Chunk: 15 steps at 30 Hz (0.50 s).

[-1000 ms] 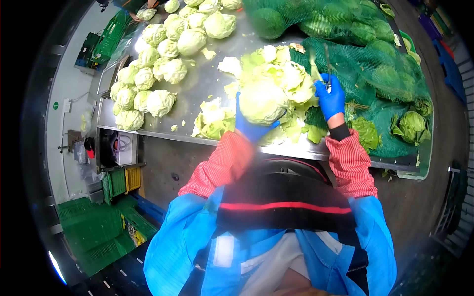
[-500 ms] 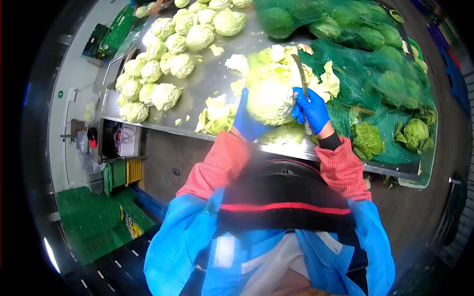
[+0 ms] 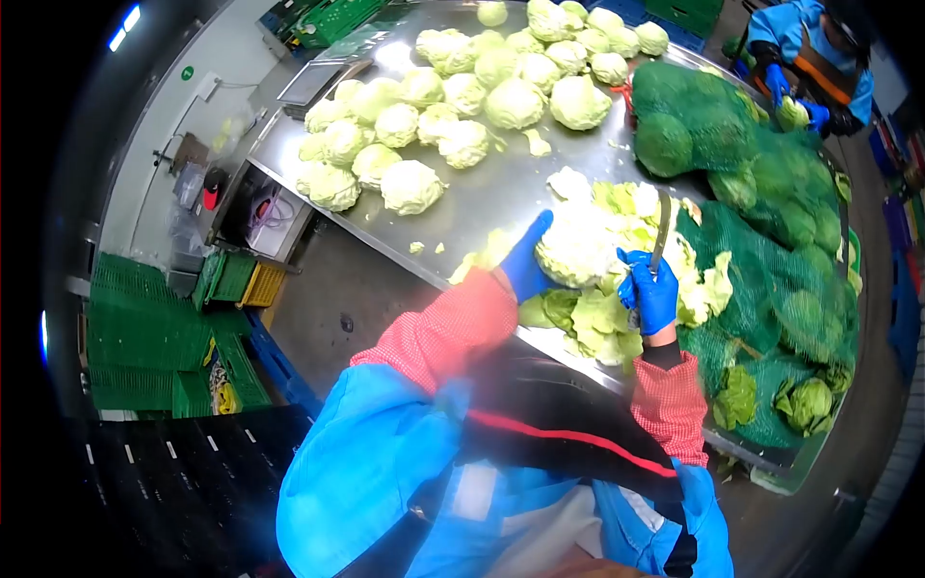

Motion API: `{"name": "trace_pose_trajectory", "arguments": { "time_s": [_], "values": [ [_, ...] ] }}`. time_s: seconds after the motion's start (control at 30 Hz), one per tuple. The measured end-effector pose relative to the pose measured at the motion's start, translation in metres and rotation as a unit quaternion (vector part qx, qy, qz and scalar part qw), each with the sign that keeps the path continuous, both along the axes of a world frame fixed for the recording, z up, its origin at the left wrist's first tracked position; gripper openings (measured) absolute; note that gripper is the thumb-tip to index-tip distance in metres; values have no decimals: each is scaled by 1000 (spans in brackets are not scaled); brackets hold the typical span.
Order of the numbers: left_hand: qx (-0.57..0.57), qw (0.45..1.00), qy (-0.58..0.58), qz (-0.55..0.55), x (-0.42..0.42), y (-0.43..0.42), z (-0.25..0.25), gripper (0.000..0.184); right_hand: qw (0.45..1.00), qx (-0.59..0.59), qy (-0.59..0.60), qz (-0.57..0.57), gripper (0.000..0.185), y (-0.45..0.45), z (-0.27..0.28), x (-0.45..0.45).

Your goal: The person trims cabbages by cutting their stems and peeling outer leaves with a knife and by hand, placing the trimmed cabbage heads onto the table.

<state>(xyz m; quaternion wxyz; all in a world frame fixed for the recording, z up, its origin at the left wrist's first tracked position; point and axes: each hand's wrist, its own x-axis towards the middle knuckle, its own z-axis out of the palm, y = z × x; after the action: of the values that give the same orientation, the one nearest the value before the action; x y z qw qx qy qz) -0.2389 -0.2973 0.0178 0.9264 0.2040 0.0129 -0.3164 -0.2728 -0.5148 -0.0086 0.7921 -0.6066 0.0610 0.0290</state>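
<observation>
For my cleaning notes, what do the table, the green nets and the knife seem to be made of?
Table: smooth metal, probably stainless steel, given its grey shine and glare.
Nets: fine, flexible mesh, likely plastic; cabbages show through.
Knife: the thin, greyish blade looks metal; the right hand covers much of the handle, material unclear.

Wears a smooth, bright blue glove on the left hand [image 3: 527, 258] and a matching one on the right hand [image 3: 655, 294]. Shows a dark cuff [image 3: 663, 355] at the right wrist, then finely checked red-and-white sleeves [image 3: 448, 323] along both forearms. Above these, has on a loose, vivid blue garment [image 3: 371, 462] with a pale rectangular patch [image 3: 474, 491] at the chest. Adds a black apron [image 3: 568, 395] crossed by a red stripe [image 3: 573, 440]. Reveals whitish cloth [image 3: 554, 525] between the blue front edges, partly blurred.
</observation>
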Motion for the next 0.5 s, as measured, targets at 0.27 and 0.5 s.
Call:
{"name": "trace_pose_trajectory", "arguments": {
  "time_s": [0.27,0.5],
  "values": [
    [108,981,46,156,147,107,7,79,994,-41,95,18,14,43,-29,6],
    [89,986,20,142,266,194,-32,71,975,-176,130,-28,19,49,-67,-10]
  ]
}}
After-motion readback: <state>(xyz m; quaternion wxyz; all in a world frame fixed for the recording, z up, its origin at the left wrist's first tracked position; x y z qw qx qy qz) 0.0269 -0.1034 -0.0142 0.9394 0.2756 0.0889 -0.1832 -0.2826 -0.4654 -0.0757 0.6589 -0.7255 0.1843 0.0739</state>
